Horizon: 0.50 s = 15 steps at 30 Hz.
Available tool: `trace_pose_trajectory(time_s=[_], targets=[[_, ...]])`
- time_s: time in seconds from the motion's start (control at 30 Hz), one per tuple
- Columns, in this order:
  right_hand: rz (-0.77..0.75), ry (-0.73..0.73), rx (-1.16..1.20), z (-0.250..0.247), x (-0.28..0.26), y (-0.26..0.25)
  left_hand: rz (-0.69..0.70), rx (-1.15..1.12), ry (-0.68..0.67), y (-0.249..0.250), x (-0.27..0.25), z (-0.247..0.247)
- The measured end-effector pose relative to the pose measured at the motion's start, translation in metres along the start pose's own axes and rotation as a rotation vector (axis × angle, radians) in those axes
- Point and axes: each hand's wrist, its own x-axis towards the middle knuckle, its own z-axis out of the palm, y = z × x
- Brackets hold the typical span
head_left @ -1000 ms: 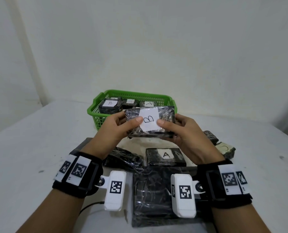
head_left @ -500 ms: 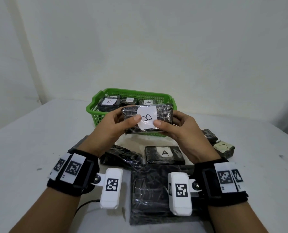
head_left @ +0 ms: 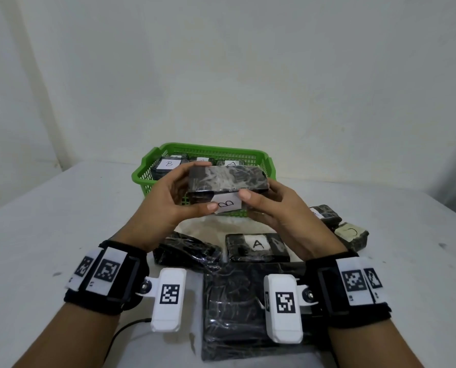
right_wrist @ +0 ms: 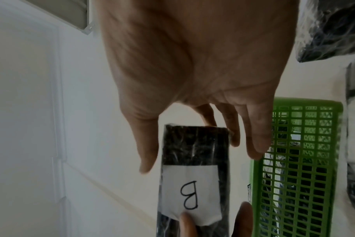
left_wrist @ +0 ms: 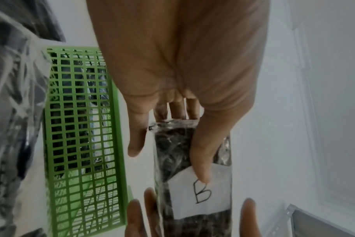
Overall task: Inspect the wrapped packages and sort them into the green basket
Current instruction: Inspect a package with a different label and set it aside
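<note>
Both hands hold a black plastic-wrapped package [head_left: 228,180] with a white "B" label [head_left: 226,205] in the air, just in front of the green basket [head_left: 152,168]. My left hand [head_left: 179,197] grips its left end, thumb on the label side; my right hand [head_left: 266,205] grips the right end, thumb by the label. The package is tilted so its broad wrapped face points up and the label faces me. The left wrist view shows the package [left_wrist: 192,160] between thumb and fingers beside the basket [left_wrist: 81,144]. In the right wrist view the package [right_wrist: 195,152] shows its label.
The basket holds wrapped packages labelled B [head_left: 169,163] and A [head_left: 230,163]. On the white table lie an "A" package [head_left: 257,247], an unlabelled wrapped one [head_left: 184,251], a large flat wrapped one [head_left: 234,309] near me, and two small ones [head_left: 350,233] at the right.
The hands rolled the "B" package so its label turned from facing up toward facing me, and carried it slightly forward, closer to the basket.
</note>
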Motion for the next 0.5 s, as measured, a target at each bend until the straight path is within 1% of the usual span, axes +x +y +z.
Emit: trace_pose_trajectory(time_s=[0.07,0.17,0.27,0.3,0.37,0.43,0.5], targets=[[0.032,-0.021,0.085,0.003,-0.003,-0.005,0.015,0.019,-0.028,0.001,-0.001,0.002],[0.052,0.001,0.175,0.002,-0.004,-0.005,0.008,0.016,-0.098,0.000,-0.001,0.001],[0.029,0.055,0.132,0.000,-0.001,0.000,-0.071,-0.010,-0.137,-0.002,-0.001,0.001],[0.006,0.087,0.087,-0.001,0.001,0.002,-0.115,-0.048,-0.124,-0.002,-0.001,0.003],[-0.032,0.131,0.032,0.000,0.003,0.004,-0.161,-0.139,-0.044,-0.005,0.002,0.006],[-0.026,0.118,0.013,0.002,0.004,0.005,-0.152,-0.148,0.022,-0.006,0.004,0.006],[-0.011,0.087,0.038,0.003,0.005,0.006,-0.134,-0.135,0.022,-0.007,0.004,0.004]])
